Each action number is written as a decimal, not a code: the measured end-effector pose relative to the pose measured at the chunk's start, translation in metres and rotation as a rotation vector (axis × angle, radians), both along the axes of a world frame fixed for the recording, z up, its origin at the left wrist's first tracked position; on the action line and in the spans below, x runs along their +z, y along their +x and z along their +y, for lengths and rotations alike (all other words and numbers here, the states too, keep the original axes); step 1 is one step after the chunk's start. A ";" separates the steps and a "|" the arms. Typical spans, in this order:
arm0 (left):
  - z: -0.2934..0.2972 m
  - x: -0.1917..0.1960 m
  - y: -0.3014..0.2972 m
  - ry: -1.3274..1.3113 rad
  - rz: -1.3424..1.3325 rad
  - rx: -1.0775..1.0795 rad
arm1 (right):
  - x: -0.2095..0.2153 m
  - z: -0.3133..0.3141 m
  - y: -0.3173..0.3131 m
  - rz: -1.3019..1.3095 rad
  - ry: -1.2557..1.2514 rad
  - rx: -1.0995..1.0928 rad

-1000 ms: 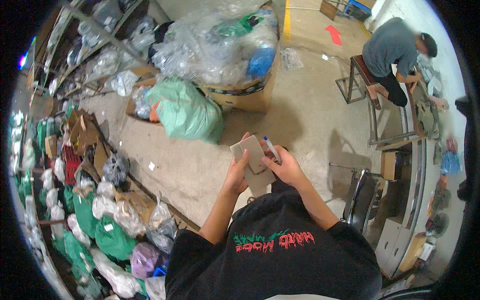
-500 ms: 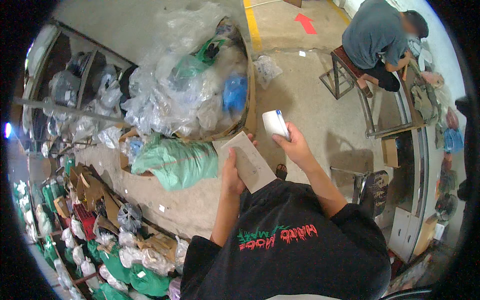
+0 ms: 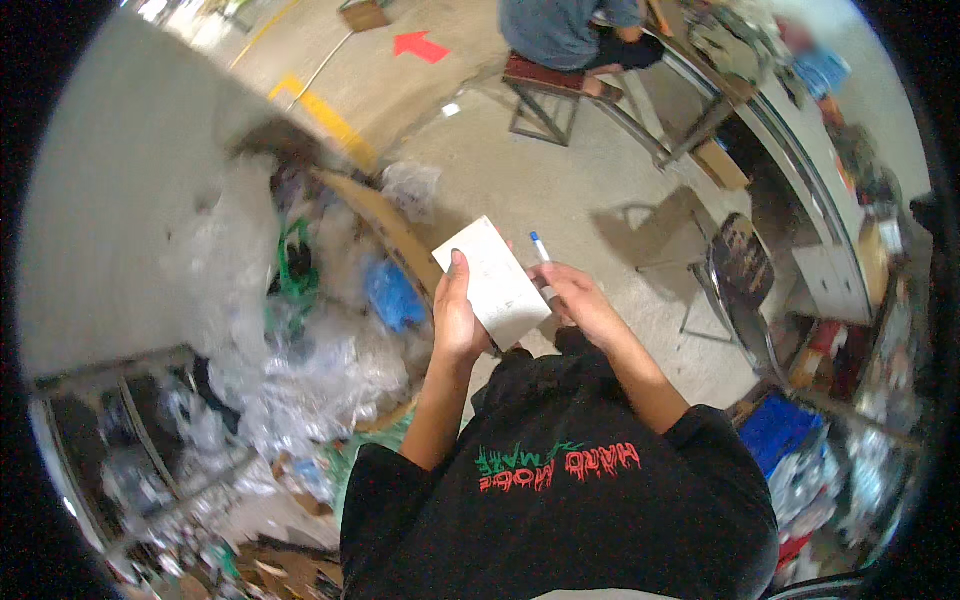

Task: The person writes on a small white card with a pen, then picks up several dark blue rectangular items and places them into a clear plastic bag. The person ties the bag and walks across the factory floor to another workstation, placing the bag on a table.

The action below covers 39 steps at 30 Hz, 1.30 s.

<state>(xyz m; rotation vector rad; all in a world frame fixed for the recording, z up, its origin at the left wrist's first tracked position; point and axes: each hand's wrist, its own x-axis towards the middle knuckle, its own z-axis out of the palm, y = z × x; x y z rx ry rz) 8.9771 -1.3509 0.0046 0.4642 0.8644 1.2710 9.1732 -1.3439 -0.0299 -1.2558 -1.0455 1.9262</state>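
Observation:
In front of my chest, my left hand (image 3: pixel 457 322) grips a white paper pad or stack of sheets (image 3: pixel 492 285), thumb flat on its face and fingers behind. Faint marks show on the upper sheet. Close against its right edge, my right hand (image 3: pixel 582 302) is closed round a white pen with a blue end (image 3: pixel 538 246), which points up and away from me. Whether the small white pad is still in the right hand or lies with the left hand's paper is hidden.
On the left, a large cardboard bin (image 3: pixel 372 215) overflows with clear plastic bags (image 3: pixel 300 390) and a blue bag (image 3: pixel 395 295). Ahead, a person (image 3: pixel 548 32) sits on a stool (image 3: pixel 540 78) at a workbench. A chair (image 3: pixel 740 262) stands at right. A red arrow (image 3: pixel 420 46) marks the floor.
My view has swung to the right, and the bin now sits nearer on the left. My right hand has come in against the paper in my left; the small white pad it showed is no longer distinct.

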 end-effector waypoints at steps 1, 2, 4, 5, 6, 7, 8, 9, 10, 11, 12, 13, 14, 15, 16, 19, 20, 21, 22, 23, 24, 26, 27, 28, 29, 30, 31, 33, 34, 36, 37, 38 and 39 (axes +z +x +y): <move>0.017 0.005 0.009 0.014 -0.015 -0.031 | 0.006 0.007 0.020 0.029 -0.013 -0.061; 0.032 0.009 0.020 0.026 -0.031 -0.058 | 0.010 0.011 0.036 0.084 -0.001 -0.113; 0.063 0.013 0.047 0.031 0.017 -0.109 | 0.014 0.021 0.061 0.053 -0.022 -0.196; 0.076 0.013 0.063 0.024 0.035 -0.123 | 0.015 0.026 0.075 0.070 -0.043 -0.193; 0.090 0.010 0.086 0.067 0.012 -0.143 | 0.017 0.033 0.097 0.072 -0.055 -0.188; 0.101 0.008 0.105 0.010 0.057 -0.144 | 0.017 0.037 0.112 0.079 -0.070 -0.213; 0.113 0.007 0.124 0.001 0.073 -0.153 | 0.018 0.044 0.128 0.064 -0.117 -0.229; 0.125 0.005 0.145 -0.016 0.093 -0.163 | 0.018 0.053 0.143 0.003 -0.006 -0.220; 0.136 0.003 0.168 -0.025 0.092 -0.155 | 0.018 0.062 0.160 -0.032 0.116 -0.216; 0.145 0.001 0.188 -0.050 0.099 -0.148 | 0.017 0.074 0.175 -0.113 0.120 -0.242; 0.152 -0.001 0.207 -0.101 0.126 -0.132 | 0.017 0.083 0.194 -0.106 0.169 -0.265; 0.162 -0.005 0.232 -0.100 0.070 -0.109 | 0.018 0.092 0.219 -0.114 0.205 -0.282; 0.169 -0.007 0.250 -0.093 0.093 -0.121 | 0.020 0.099 0.241 -0.115 0.212 -0.292; 0.178 -0.008 0.270 -0.087 0.118 -0.121 | 0.022 0.107 0.266 -0.176 0.241 -0.303; 0.185 -0.010 0.288 -0.070 0.137 -0.118 | 0.024 0.111 0.291 -0.193 0.274 -0.291; 0.196 -0.014 0.327 -0.054 0.199 -0.246 | 0.031 0.112 0.353 -0.326 0.337 -0.226; 0.196 -0.015 0.331 -0.075 0.267 -0.283 | 0.029 0.108 0.356 -0.329 0.384 -0.295; 0.199 -0.013 0.349 -0.039 0.336 -0.311 | 0.030 0.109 0.369 -0.309 0.458 -0.373; 0.198 -0.012 0.362 0.005 0.284 -0.362 | 0.028 0.106 0.377 -0.272 0.558 -0.448; 0.198 -0.010 0.376 0.000 0.284 -0.401 | 0.027 0.103 0.386 -0.317 0.569 -0.487; 0.197 -0.008 0.390 0.007 0.280 -0.448 | 0.025 0.099 0.394 -0.326 0.488 -0.484; 0.200 -0.002 0.422 -0.044 0.307 -0.466 | 0.022 0.090 0.409 -0.330 0.342 -0.468; 0.202 -0.001 0.433 -0.037 0.307 -0.484 | 0.020 0.086 0.412 -0.353 0.340 -0.495; 0.205 0.001 0.444 -0.053 0.327 -0.522 | 0.019 0.080 0.417 -0.353 0.358 -0.542; 0.210 0.001 0.455 -0.042 0.337 -0.565 | 0.018 0.075 0.421 -0.341 0.352 -0.585; 0.213 0.000 0.464 -0.011 0.341 -0.605 | 0.017 0.071 0.425 -0.321 0.309 -0.617; 0.217 -0.001 0.475 -0.009 0.383 -0.631 | 0.016 0.066 0.430 -0.322 0.238 -0.630; 0.222 -0.006 0.495 0.010 0.489 -0.675 | 0.015 0.059 0.439 -0.225 0.222 -0.728; 0.225 -0.008 0.504 0.006 0.434 -0.683 | 0.014 0.057 0.444 -0.169 0.188 -0.765; 0.235 -0.009 0.525 -0.051 0.393 -0.698 | 0.013 0.051 0.457 -0.096 0.235 -0.818; 0.240 -0.009 0.534 -0.067 0.360 -0.684 | 0.012 0.049 0.464 -0.057 0.255 -0.842; 0.246 -0.009 0.544 -0.084 0.328 -0.673 | 0.011 0.047 0.469 -0.017 0.274 -0.867; 0.251 -0.009 0.553 -0.083 0.290 -0.665 | 0.008 0.050 0.473 0.009 0.243 -0.907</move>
